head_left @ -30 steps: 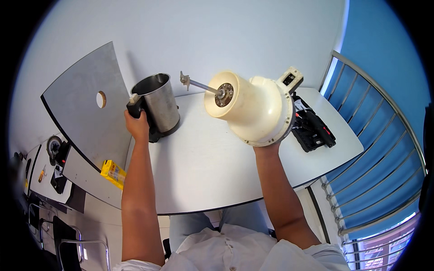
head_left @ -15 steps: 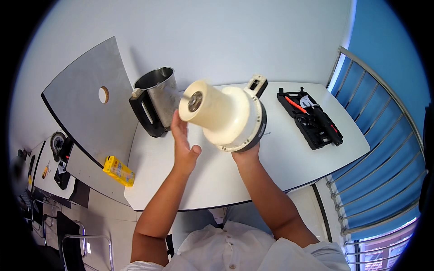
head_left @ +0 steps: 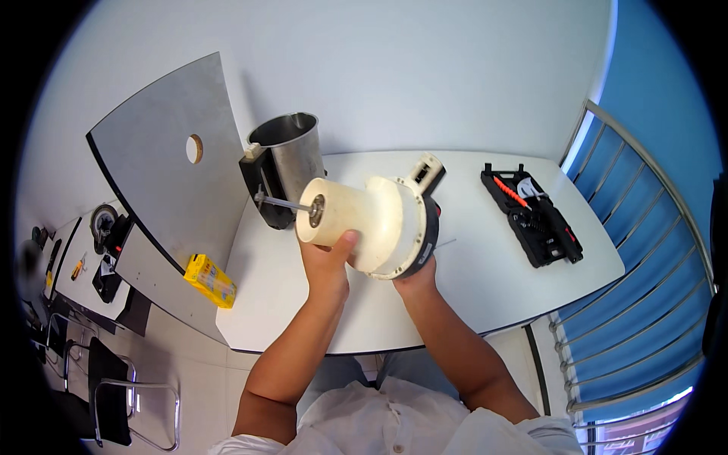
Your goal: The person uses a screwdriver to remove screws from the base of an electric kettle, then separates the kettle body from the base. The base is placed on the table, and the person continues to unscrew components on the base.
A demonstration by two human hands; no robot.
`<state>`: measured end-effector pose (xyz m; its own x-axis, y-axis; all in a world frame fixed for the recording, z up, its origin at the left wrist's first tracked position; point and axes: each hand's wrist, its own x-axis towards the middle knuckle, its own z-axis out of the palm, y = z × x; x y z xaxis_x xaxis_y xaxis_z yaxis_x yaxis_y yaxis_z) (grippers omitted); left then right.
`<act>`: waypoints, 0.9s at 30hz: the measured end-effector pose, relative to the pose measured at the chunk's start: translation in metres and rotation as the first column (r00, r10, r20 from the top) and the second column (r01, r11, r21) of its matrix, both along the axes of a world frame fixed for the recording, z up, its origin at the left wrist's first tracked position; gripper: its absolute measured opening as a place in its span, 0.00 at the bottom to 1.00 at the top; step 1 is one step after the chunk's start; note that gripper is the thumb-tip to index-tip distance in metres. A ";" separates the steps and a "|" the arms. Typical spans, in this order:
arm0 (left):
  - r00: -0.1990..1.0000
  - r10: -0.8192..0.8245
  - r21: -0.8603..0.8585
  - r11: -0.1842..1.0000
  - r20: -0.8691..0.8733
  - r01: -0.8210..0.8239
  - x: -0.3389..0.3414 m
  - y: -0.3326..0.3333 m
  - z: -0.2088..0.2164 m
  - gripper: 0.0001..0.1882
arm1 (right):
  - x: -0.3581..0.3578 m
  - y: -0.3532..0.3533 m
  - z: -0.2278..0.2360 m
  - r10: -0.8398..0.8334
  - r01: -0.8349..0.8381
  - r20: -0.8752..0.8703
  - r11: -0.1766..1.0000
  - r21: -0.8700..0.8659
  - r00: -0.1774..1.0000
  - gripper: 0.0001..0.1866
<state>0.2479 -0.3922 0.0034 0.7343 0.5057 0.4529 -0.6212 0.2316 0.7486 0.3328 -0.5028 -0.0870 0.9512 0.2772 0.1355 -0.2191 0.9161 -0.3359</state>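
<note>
The cream unit (head_left: pixel 375 227) is held in both hands above the white table (head_left: pixel 523 296), tilted onto its side, its narrow end turned to the left and its wider dark base (head_left: pixel 426 243) to the right. The narrow neck is gripped by the left hand (head_left: pixel 327 267), the thumb laid over the near side; the other fingers are mostly hidden beneath. The base is clasped from below by the right hand (head_left: pixel 417 279), most of its fingers being covered by the unit. A thin metal shaft (head_left: pixel 290 202) is carried at the narrow end and is pointed left, its tip seen in front of the black handle (head_left: pixel 262 178) of the jug (head_left: pixel 299 159).

The steel jug is stood upright, open at the top, at the back left of the table. At the right, an open black tool case (head_left: pixel 542 231) is laid on the table, with an orange piece (head_left: pixel 512 192) seen in it. A yellow carton (head_left: pixel 211 281) is placed at the left, by the grey panel (head_left: pixel 163 144).
</note>
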 end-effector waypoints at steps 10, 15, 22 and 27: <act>0.964 0.191 0.542 0.798 0.188 -0.263 -0.001 0.018 0.032 0.51 | 0.010 -0.060 0.032 -0.126 -0.018 -0.178 0.768 -0.640 0.976 0.20; 0.885 0.361 0.799 0.416 0.293 -0.434 -0.006 0.018 0.029 0.47 | 0.023 -0.132 0.044 -0.081 -0.004 -0.070 0.624 -0.781 0.994 0.21; 0.885 0.441 0.659 0.711 -0.146 -0.245 0.022 0.020 -0.004 0.48 | 0.030 -0.147 0.069 0.147 0.320 0.331 0.090 -0.943 0.932 0.21; 0.864 0.486 0.660 0.695 -0.135 -0.287 0.038 0.024 -0.001 0.46 | 0.022 -0.136 0.097 0.087 0.489 0.498 0.112 -0.865 0.863 0.11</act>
<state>0.2862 -0.3678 0.0029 0.6764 0.4677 0.5690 -0.2927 -0.5382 0.7903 0.3544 -0.6388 0.0097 0.9382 0.2476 0.2417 0.3027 -0.2486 -0.9201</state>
